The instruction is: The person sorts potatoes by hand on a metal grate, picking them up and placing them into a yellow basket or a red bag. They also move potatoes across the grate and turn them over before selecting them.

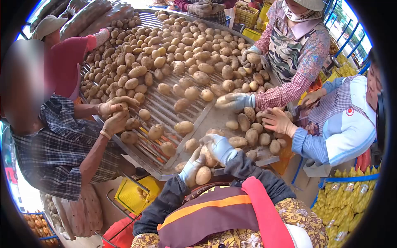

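Note:
My left hand, in a pale glove with a dark sleeve, is closed around a potato at the near edge of the sorting table. Just above and to the right, my right hand, gloved too, curls over another potato between the two hands; its fingertips are partly hidden. A loose potato lies beyond my left hand. More potatoes are heaped to the right of my right hand, on the flat metal part of the table.
A slatted metal rack carries a large heap of potatoes. Co-workers' hands reach in from the left, upper right and right. A yellow crate stands lower left. Bagged yellow produce sits lower right.

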